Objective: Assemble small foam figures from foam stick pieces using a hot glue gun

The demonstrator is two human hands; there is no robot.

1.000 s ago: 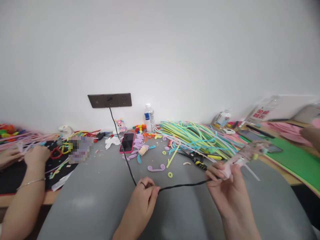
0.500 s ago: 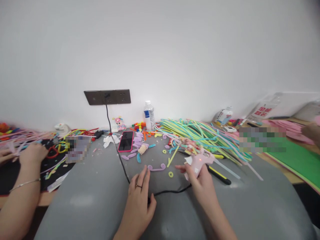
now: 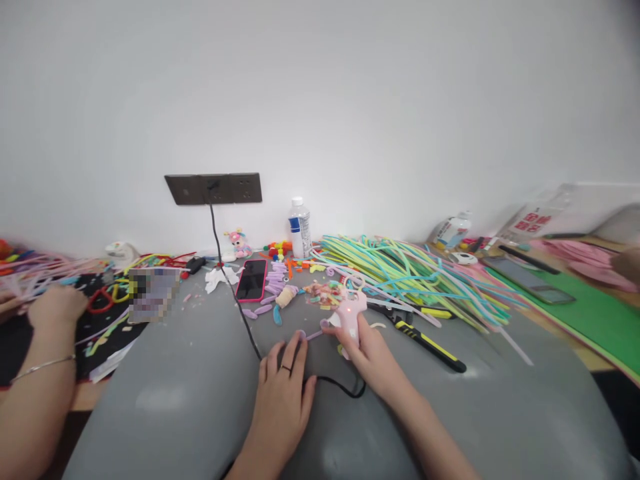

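Pink glue gun (image 3: 352, 308) between right fingers (image 3: 369, 339)

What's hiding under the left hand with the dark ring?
A thin black cord meets the left hand at its little finger and shows beside the thumb too. Shiny grey tabletop shows around it. Whatever lies beneath the palm is covered.

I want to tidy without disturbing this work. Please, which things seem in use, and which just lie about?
Seemingly in use:
pink glue gun, in the right hand
black cord, under the left hand
purple strip, between them

Probably lying about:
pink-edged phone
tissue
blue-labelled bottle
toy
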